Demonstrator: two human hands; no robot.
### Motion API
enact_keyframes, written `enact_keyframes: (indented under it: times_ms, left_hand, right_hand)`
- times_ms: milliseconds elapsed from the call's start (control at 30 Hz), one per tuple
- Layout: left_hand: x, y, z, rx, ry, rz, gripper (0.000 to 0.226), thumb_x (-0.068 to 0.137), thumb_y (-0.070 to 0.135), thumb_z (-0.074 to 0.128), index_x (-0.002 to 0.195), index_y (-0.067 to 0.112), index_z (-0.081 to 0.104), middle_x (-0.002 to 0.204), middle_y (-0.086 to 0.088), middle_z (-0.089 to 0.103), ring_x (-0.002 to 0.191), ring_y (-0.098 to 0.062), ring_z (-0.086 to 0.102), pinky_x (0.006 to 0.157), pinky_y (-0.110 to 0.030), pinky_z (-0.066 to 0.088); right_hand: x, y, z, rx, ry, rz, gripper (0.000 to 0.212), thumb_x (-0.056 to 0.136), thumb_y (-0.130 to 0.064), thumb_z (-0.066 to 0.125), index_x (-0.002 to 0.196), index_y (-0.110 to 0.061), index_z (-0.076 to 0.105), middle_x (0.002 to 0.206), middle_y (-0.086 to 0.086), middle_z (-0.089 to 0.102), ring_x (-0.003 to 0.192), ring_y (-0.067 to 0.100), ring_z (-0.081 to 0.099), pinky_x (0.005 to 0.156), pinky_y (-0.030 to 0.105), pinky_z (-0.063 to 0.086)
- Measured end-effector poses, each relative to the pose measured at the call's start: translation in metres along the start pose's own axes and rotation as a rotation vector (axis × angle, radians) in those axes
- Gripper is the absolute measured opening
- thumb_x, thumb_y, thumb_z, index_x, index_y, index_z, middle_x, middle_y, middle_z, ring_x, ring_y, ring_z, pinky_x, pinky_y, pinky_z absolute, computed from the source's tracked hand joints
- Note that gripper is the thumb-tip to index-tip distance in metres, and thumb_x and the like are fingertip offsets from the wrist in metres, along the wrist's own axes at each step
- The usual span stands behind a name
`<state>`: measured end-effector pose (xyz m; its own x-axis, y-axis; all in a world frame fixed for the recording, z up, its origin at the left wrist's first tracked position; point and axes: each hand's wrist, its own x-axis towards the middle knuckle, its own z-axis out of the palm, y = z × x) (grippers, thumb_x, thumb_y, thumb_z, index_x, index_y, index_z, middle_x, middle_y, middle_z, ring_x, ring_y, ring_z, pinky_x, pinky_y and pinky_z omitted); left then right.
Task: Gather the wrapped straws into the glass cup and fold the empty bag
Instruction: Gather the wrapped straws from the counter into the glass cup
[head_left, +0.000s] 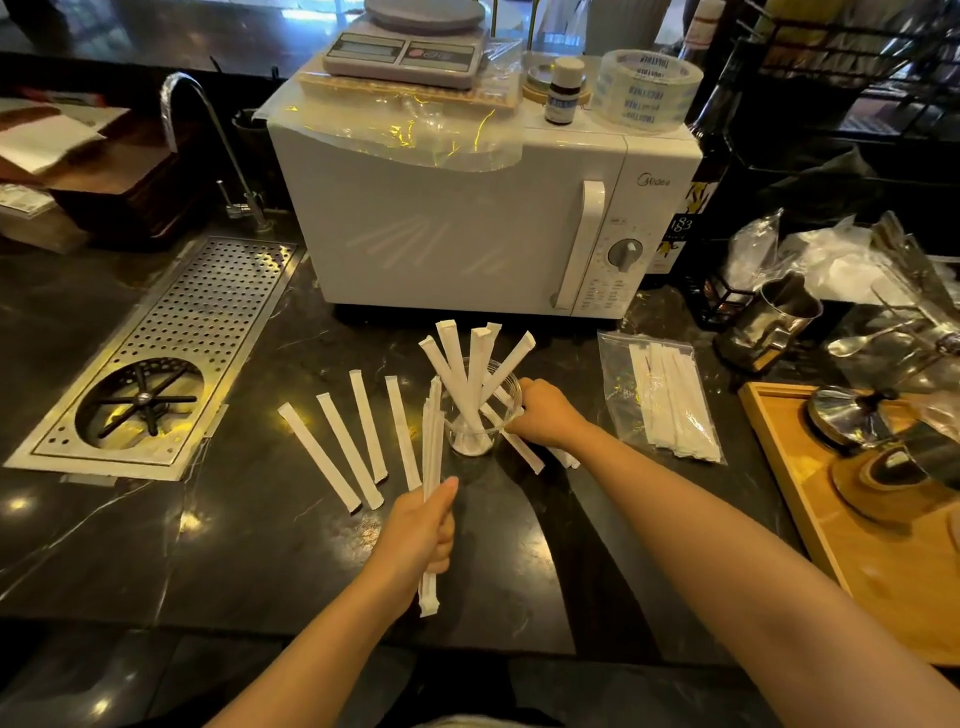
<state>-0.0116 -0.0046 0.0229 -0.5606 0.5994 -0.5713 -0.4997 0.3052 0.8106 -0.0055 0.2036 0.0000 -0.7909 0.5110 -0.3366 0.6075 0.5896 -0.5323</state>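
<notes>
- I see the glass cup standing on the dark surface before the microwave, five wrapped straws fanned inside.
- My left hand has its grip clenched on a bundle of straws; my right hand steadies the cup's rim, seemingly clasping it.
- Gathering is underway: next, tip the bundle in.
- Four loose straws lie left; the bag, right, isn't empty.
</notes>
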Motion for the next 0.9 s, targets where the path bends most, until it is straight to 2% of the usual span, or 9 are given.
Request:
enact_keyframes:
  times_ms: [67,167,267,400,500,600,700,833,900]
  left_hand:
    - [0.0,0.001,0.001,0.004,-0.004,0.006,0.033,0.091,0.028,0.043,0.062,0.015,0.038,0.037,0.007,0.033,0.03,-0.005,0.027,0.033,-0.017,0.024]
    - [0.001,0.001,0.001,0.008,-0.001,0.004,0.031,0.092,0.027,0.043,0.063,0.015,0.039,0.037,0.007,0.033,0.03,-0.005,0.027,0.031,-0.016,0.024]
    - [0.002,0.001,0.002,0.01,-0.002,0.002,0.033,0.092,0.028,0.043,0.061,0.015,0.038,0.036,0.008,0.033,0.03,-0.005,0.027,0.032,-0.016,0.025]
    - [0.002,0.0,0.0,0.016,0.004,0.009,0.033,0.092,0.027,0.042,0.061,0.015,0.037,0.036,0.008,0.034,0.03,-0.005,0.028,0.032,-0.016,0.025]
    - [0.003,-0.001,-0.002,0.018,0.003,0.017,0.033,0.092,0.028,0.042,0.063,0.015,0.037,0.035,0.009,0.033,0.03,-0.005,0.027,0.033,-0.016,0.024]
    - [0.003,-0.001,-0.003,0.015,0.008,0.024,0.031,0.092,0.027,0.042,0.063,0.015,0.038,0.035,0.009,0.033,0.031,-0.005,0.027,0.033,-0.017,0.024]
    - [0.003,-0.003,-0.004,0.009,0.006,0.034,0.033,0.092,0.028,0.043,0.061,0.016,0.036,0.035,0.009,0.033,0.031,-0.006,0.026,0.034,-0.018,0.024]
    - [0.003,-0.003,-0.006,0.013,0.009,0.044,0.035,0.091,0.027,0.044,0.059,0.015,0.036,0.037,0.008,0.032,0.033,-0.006,0.026,0.035,-0.019,0.024]
    - [0.004,-0.001,-0.006,0.01,0.005,0.05,0.035,0.091,0.027,0.044,0.059,0.015,0.036,0.036,0.009,0.032,0.032,-0.006,0.027,0.035,-0.018,0.025]
  right_hand:
    - [-0.005,-0.001,-0.002,-0.046,-0.043,-0.011,0.043,0.071,-0.027,0.072,0.103,-0.006,0.051,0.102,0.01,0.047,0.09,0.023,0.049,0.072,0.031,0.044]
    - [-0.011,-0.001,-0.004,-0.234,-0.079,-0.039,0.054,0.07,-0.026,0.072,0.114,-0.004,0.048,0.115,0.014,0.047,0.104,0.029,0.049,0.087,0.038,0.047]
    - [-0.014,-0.004,-0.003,-0.346,-0.08,-0.056,0.049,0.075,-0.016,0.066,0.118,-0.003,0.047,0.121,0.019,0.049,0.106,0.034,0.051,0.089,0.042,0.048]
    - [-0.015,-0.007,-0.002,-0.448,-0.04,-0.044,0.032,0.082,-0.006,0.054,0.114,-0.001,0.051,0.115,0.022,0.058,0.103,0.036,0.056,0.084,0.042,0.049]
    - [-0.014,-0.01,-0.001,-0.497,-0.04,-0.003,0.025,0.086,-0.005,0.05,0.111,0.0,0.054,0.112,0.02,0.06,0.1,0.035,0.058,0.081,0.039,0.049]
    - [-0.013,-0.01,-0.002,-0.492,-0.081,0.046,0.024,0.086,-0.005,0.051,0.109,0.0,0.054,0.112,0.02,0.06,0.099,0.034,0.059,0.077,0.037,0.047]
    - [-0.012,-0.003,-0.004,-0.427,-0.126,0.108,0.023,0.086,-0.007,0.052,0.107,0.002,0.054,0.111,0.019,0.06,0.087,0.029,0.057,0.07,0.032,0.044]
    - [-0.02,0.005,-0.009,-0.291,-0.151,0.2,0.03,0.088,-0.009,0.051,0.114,0.004,0.05,0.114,0.021,0.059,0.097,0.033,0.061,0.075,0.033,0.049]
    - [-0.027,0.007,-0.016,-0.222,-0.148,0.223,0.028,0.089,-0.007,0.048,0.114,0.006,0.048,0.11,0.022,0.058,0.094,0.035,0.061,0.068,0.032,0.05]
